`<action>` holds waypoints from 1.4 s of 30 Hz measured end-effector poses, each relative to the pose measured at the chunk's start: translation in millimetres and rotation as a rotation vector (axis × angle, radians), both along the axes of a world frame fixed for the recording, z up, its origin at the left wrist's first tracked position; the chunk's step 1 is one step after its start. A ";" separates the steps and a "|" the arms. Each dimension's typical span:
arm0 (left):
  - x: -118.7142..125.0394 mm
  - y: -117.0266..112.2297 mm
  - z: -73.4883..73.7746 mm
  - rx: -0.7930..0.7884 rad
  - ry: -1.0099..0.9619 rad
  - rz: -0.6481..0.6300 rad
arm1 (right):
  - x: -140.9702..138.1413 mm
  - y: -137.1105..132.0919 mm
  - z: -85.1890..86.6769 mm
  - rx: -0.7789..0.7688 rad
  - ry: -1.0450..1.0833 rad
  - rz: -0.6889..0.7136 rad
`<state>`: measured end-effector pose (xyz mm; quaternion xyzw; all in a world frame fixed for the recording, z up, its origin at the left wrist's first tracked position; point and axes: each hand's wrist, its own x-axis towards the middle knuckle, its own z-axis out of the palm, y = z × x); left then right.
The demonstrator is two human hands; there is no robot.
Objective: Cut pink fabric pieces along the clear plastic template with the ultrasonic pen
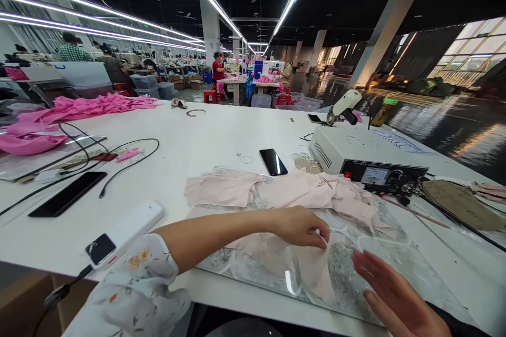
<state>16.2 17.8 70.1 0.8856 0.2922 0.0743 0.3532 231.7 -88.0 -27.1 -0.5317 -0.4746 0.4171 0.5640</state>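
My left hand [300, 226] reaches across from the left and pinches the edge of a pale pink fabric piece [316, 274] lying on a clear plastic sheet [395, 258]. My right hand [391, 295] lies flat on that sheet at the lower right, fingers stretched out, holding nothing. More pale pink fabric pieces [276, 192] are spread out just beyond my hands.
A white control box [363, 155] with a meter and a white hand tool [342, 107] stands at the right. A black phone [273, 161] lies beyond the fabric. Bright pink cloth [79, 108], cables, a dark tablet [67, 194] and a white device [122, 231] are on the left. Other workers sit far behind.
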 end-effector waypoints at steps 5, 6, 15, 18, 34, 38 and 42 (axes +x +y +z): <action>-12.5 -6.2 26.6 0.000 -0.024 -0.061 | -25.1 50.8 28.3 0.044 -0.124 0.553; -20.2 -8.0 30.2 0.001 -0.026 -0.047 | -29.6 52.1 30.4 0.028 -0.137 0.640; -117.3 -33.7 13.3 0.045 0.044 0.123 | -67.8 38.8 25.0 -0.003 -0.180 0.737; -143.8 -26.3 13.6 0.156 0.046 0.227 | -79.3 66.0 42.9 0.143 -0.314 0.639; -216.1 -75.9 -65.8 0.650 0.228 0.165 | -125.4 66.9 -1.2 0.918 -0.808 0.629; -220.6 -72.1 -66.6 0.694 0.244 0.156 | -124.2 61.6 2.4 0.921 -0.852 0.628; -224.9 -75.1 -65.5 0.709 0.246 0.135 | -122.5 50.3 3.3 0.916 -0.910 0.636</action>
